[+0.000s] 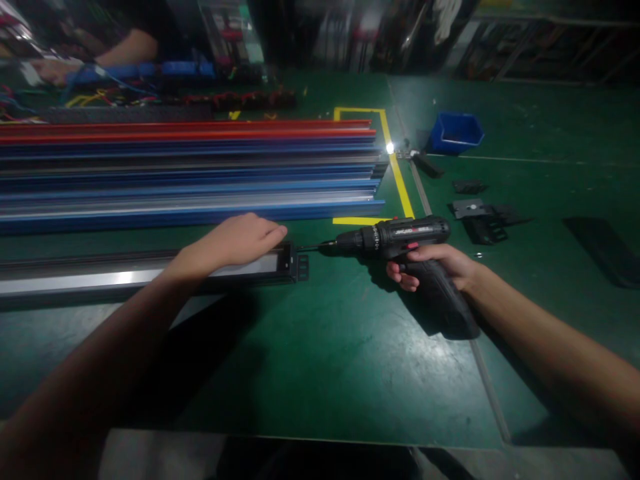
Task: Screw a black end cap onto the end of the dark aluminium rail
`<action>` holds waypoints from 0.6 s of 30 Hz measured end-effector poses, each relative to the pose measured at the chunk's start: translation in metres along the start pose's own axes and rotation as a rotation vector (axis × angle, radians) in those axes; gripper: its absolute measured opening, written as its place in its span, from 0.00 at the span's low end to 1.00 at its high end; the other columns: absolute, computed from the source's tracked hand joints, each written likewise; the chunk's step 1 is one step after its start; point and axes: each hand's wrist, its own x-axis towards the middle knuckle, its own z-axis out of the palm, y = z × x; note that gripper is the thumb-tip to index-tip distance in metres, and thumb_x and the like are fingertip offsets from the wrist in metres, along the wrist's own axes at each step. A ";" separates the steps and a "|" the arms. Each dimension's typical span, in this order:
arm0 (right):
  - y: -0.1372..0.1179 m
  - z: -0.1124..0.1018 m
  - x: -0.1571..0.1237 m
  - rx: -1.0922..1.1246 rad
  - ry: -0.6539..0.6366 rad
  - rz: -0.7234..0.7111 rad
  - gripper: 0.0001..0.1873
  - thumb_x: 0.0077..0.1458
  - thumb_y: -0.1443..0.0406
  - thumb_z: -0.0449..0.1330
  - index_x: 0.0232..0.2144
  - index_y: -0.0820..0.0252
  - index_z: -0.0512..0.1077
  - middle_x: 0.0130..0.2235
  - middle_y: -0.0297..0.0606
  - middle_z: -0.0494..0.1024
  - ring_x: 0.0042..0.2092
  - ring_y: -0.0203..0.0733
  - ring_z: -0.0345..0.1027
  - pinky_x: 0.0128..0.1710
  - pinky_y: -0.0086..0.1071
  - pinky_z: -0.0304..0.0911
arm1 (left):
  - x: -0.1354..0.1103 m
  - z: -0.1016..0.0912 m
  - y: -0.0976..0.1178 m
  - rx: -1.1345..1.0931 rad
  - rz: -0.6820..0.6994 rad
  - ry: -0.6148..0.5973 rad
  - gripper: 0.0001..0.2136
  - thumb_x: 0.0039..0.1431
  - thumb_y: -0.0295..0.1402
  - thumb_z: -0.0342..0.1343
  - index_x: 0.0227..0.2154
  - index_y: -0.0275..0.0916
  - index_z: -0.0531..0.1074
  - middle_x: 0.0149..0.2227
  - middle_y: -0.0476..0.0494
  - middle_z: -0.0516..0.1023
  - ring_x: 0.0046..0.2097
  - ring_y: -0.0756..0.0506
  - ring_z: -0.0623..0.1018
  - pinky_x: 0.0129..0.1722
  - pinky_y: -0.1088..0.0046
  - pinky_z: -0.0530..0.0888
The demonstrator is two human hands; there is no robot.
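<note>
My right hand (430,263) is wrapped round the grip of a black cordless drill (410,233), a finger near its red switch. The drill points left, and its long bit (313,247) reaches the end of a long black profile (240,265) with a silver strip along it. At that end sits a small slotted black bracket (303,267). My left hand (240,237) lies over the profile near the same end and grips it, thumb toward the drill; the other fingers are mostly hidden behind the far edge.
Behind the profile lie stacked blue and red rails (200,173), beside yellow tape (400,187). To the right are a blue bin (456,132), black brackets (480,217) and a dark flat object (603,247). Across the green table (320,360), another person's arm (120,53) is near wires.
</note>
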 end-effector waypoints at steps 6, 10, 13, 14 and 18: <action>0.001 -0.002 0.000 0.005 0.004 -0.010 0.14 0.61 0.65 0.68 0.43 0.74 0.79 0.39 0.47 0.82 0.33 0.36 0.76 0.36 0.29 0.75 | -0.001 -0.002 0.002 -0.001 0.008 -0.004 0.24 0.74 0.42 0.34 0.40 0.43 0.77 0.38 0.41 0.83 0.37 0.41 0.79 0.34 0.66 0.65; 0.001 -0.003 0.000 0.001 0.008 -0.015 0.14 0.61 0.64 0.67 0.45 0.72 0.78 0.40 0.47 0.82 0.33 0.36 0.75 0.36 0.30 0.75 | -0.003 -0.005 0.006 -0.009 0.006 0.004 0.24 0.74 0.42 0.35 0.38 0.43 0.77 0.37 0.40 0.83 0.36 0.41 0.78 0.33 0.65 0.64; 0.002 -0.003 0.000 -0.008 0.004 -0.015 0.13 0.62 0.64 0.67 0.43 0.73 0.78 0.39 0.47 0.82 0.33 0.35 0.75 0.36 0.29 0.75 | -0.003 -0.006 0.006 -0.009 0.001 -0.002 0.24 0.74 0.43 0.34 0.38 0.43 0.76 0.38 0.40 0.83 0.36 0.41 0.78 0.33 0.65 0.64; 0.002 -0.003 0.000 -0.012 0.002 -0.015 0.13 0.62 0.64 0.67 0.42 0.73 0.79 0.39 0.47 0.82 0.33 0.35 0.75 0.36 0.29 0.75 | -0.003 -0.005 0.006 -0.011 0.000 -0.007 0.24 0.74 0.43 0.34 0.38 0.43 0.76 0.38 0.40 0.83 0.36 0.41 0.78 0.33 0.65 0.64; 0.002 -0.004 0.000 -0.025 0.003 -0.019 0.12 0.62 0.64 0.67 0.42 0.72 0.78 0.39 0.47 0.82 0.32 0.35 0.74 0.35 0.28 0.74 | -0.001 -0.004 0.003 -0.013 0.005 -0.018 0.24 0.74 0.42 0.34 0.39 0.43 0.77 0.40 0.39 0.83 0.38 0.40 0.79 0.34 0.65 0.65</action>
